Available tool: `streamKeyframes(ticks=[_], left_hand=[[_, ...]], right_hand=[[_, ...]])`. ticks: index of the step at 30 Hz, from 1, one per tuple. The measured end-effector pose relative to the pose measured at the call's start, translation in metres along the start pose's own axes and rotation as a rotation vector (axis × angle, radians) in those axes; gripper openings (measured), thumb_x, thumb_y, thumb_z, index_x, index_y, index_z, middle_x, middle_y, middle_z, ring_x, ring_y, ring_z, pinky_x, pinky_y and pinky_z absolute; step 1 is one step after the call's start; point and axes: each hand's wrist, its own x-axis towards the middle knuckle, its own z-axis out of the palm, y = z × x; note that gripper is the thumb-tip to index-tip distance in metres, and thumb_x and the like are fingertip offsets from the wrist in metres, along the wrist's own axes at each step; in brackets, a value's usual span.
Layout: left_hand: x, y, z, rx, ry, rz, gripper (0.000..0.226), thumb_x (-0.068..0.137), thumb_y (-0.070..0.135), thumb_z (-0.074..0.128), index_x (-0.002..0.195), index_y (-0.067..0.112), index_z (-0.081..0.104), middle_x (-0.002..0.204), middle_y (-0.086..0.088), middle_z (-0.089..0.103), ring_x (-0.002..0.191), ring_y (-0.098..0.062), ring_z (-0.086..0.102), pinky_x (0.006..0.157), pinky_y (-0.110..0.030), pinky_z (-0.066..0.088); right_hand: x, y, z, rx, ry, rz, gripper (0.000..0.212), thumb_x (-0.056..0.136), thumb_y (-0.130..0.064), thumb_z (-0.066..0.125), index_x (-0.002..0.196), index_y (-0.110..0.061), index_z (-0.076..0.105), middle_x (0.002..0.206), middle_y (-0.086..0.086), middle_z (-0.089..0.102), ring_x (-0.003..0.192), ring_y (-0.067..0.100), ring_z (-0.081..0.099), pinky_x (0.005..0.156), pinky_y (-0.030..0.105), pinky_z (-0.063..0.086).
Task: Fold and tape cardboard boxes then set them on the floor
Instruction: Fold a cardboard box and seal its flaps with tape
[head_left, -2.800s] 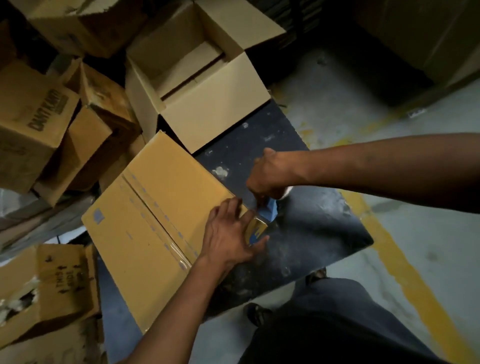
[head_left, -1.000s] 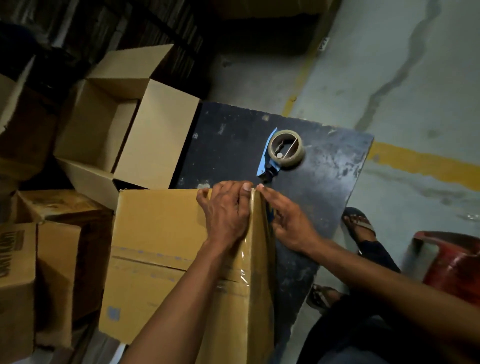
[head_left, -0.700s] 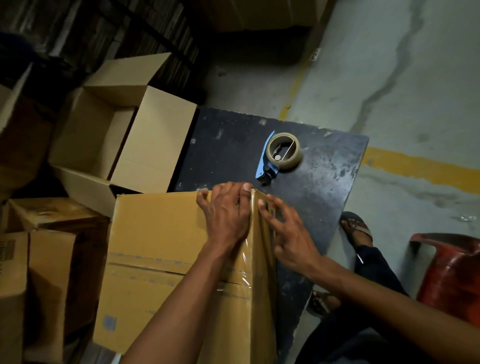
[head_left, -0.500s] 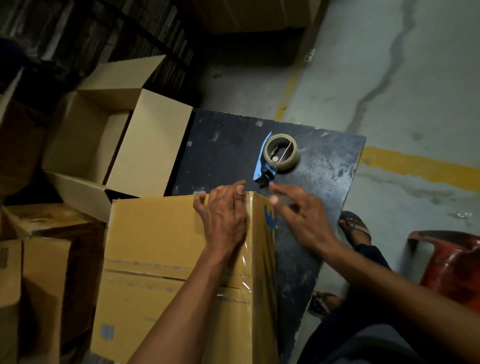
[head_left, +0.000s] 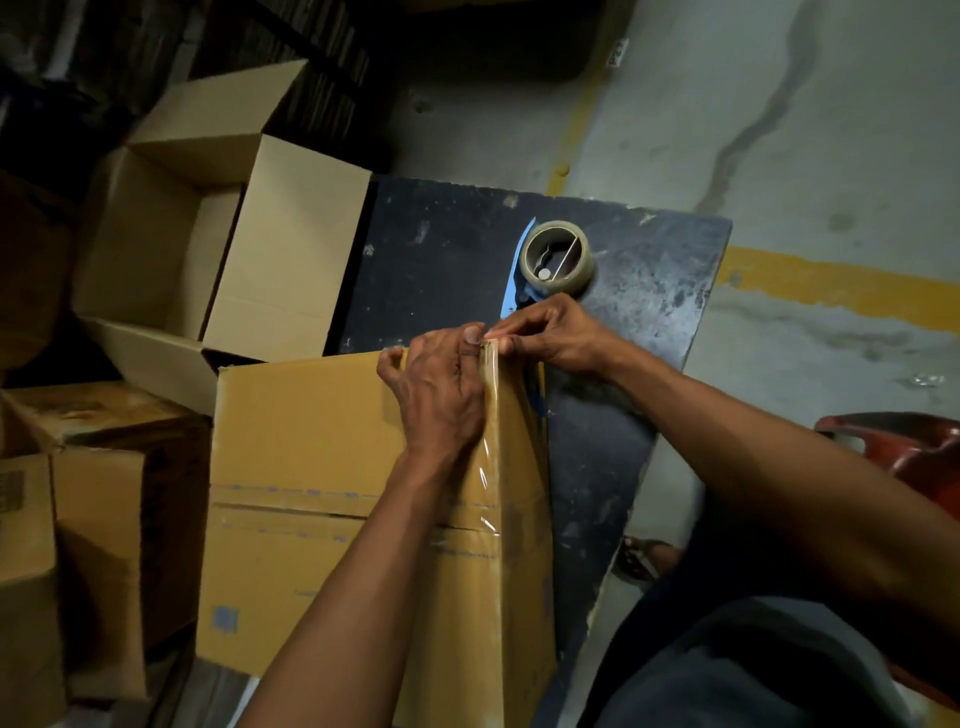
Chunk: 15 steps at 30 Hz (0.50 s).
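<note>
A taped brown cardboard box (head_left: 311, 467) stands on the dark table (head_left: 447, 260), its top seam covered with clear tape (head_left: 491, 431). My left hand (head_left: 441, 389) lies on the box's top at the far right corner, fingers curled over the edge and thumb on the tape. My right hand (head_left: 550, 338) pinches the tape end at that same corner, touching the left thumb. A tape dispenser (head_left: 550, 260) with a blue handle and a clear roll lies on the table just beyond my hands.
An open empty carton (head_left: 218, 234) lies on its side at the table's left. Older worn boxes (head_left: 78, 519) crowd the lower left. A red stool (head_left: 904, 447) stands at the right on the concrete floor (head_left: 779, 130) with a yellow line (head_left: 841, 286).
My right hand lifted off the box's side and came up to the far corner, where it now pinches the tape end. The left hand stayed on the box top.
</note>
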Motion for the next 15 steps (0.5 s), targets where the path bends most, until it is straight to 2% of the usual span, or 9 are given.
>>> streamKeyframes(ticks=[2,6,10,12,15], left_hand=[[0.000,0.001,-0.002,0.006,-0.010,-0.003,0.060,0.106,0.055,0.018,0.117,0.032,0.072,0.112,0.009,0.070,0.114,-0.012,0.054,0.108,-0.054,0.025],[-0.001,0.002,-0.002,0.012,-0.012,-0.009,0.059,0.106,0.056,0.018,0.116,0.032,0.072,0.110,0.010,0.069,0.112,-0.010,0.053,0.108,-0.052,0.025],[-0.002,0.001,0.001,0.017,-0.002,-0.015,0.056,0.108,0.053,0.019,0.114,0.033,0.071,0.108,0.010,0.068,0.110,-0.010,0.053,0.108,-0.055,0.027],[-0.002,0.000,0.002,0.006,0.006,-0.019,0.058,0.108,0.054,0.018,0.112,0.030,0.070,0.106,0.008,0.068,0.108,-0.012,0.054,0.108,-0.055,0.027],[-0.003,-0.001,0.002,-0.002,0.015,-0.016,0.059,0.106,0.055,0.018,0.112,0.028,0.071,0.106,0.005,0.069,0.109,-0.014,0.056,0.110,-0.054,0.026]], right_hand=[[-0.004,0.005,-0.005,-0.017,0.011,0.039,0.035,0.082,-0.024,0.081,0.110,-0.003,0.077,0.107,0.002,0.078,0.106,0.018,0.072,0.095,0.039,0.057],[-0.017,0.006,-0.015,-0.108,-0.033,0.043,0.033,0.085,-0.018,0.082,0.118,-0.012,0.076,0.114,-0.004,0.077,0.110,0.014,0.070,0.101,0.043,0.056],[-0.023,-0.009,-0.009,-0.030,-0.081,0.070,0.049,0.086,-0.036,0.078,0.133,-0.023,0.069,0.123,-0.004,0.073,0.115,0.016,0.068,0.092,0.039,0.060],[-0.016,-0.013,0.001,-0.155,-0.080,0.016,0.054,0.084,-0.046,0.081,0.134,-0.033,0.067,0.123,-0.008,0.072,0.115,0.012,0.066,0.096,0.035,0.056],[-0.010,-0.008,0.007,-0.270,-0.044,0.002,0.064,0.072,-0.053,0.086,0.132,-0.042,0.066,0.118,-0.010,0.071,0.111,0.009,0.064,0.099,0.038,0.054]])
